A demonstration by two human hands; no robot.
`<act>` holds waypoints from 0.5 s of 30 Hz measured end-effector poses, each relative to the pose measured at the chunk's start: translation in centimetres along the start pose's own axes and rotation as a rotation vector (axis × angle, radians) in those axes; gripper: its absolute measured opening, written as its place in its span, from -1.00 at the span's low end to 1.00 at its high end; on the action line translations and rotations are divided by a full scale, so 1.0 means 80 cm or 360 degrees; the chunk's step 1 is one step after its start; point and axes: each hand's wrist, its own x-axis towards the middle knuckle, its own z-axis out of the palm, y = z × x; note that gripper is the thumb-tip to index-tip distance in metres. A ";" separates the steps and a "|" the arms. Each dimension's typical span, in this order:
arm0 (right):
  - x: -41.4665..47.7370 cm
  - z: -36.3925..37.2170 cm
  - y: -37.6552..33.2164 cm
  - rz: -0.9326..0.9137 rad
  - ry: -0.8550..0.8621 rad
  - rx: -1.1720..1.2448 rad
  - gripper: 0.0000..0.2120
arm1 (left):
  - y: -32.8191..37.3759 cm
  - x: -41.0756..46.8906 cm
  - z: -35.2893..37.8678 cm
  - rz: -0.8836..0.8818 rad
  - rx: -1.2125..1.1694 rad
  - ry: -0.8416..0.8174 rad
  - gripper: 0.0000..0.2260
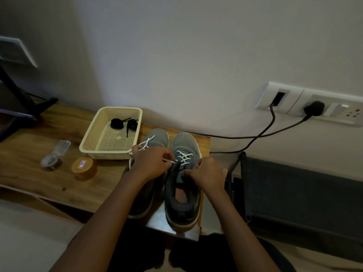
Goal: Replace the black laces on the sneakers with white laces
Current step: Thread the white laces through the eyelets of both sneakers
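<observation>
— Where are the sneakers sitting?
— Side by side at the right end of the bench (29,163), heels pointing toward the person. The right sneaker (183,213) is showing its open collar nearest the camera. The left sneaker (157,139) is lying mostly under the left forearm.
— And what are the hands doing?
— The left hand (151,162) is pinching a white lace (184,157) with curled fingers, just beside the right sneaker's eyelets. The right hand (206,172) is gripping that sneaker's upper by the tongue, fingers curling over the edge.
— How far is the lace reaching?
— It is crossing several rows of the right sneaker toward the toe, and loose strands are trailing from the left hand over the left sneaker's toe.
— What is lying beyond?
— A basket (110,154) is standing just left of the toes, holding the black laces (117,123) bundled at its far end. A round jar (84,168) is sitting further left on the bench. On the wall behind, a plug (314,107) is sitting in a socket panel (294,99), its cable drooping toward the bench.
</observation>
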 end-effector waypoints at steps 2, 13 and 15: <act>-0.001 0.000 0.000 0.0000 -0.0020 -0.0002 -0.68 | 0.003 0.002 0.001 0.0028 -0.0030 -0.0050 -0.89; 0.002 -0.010 0.000 -0.0049 -0.0220 0.0091 -0.62 | 0.012 0.002 0.002 -0.0121 -0.0272 0.0204 -0.82; 0.007 -0.015 0.001 -0.0052 -0.0199 0.0398 -0.57 | 0.007 0.004 -0.002 -0.0178 -0.0104 0.0201 -0.82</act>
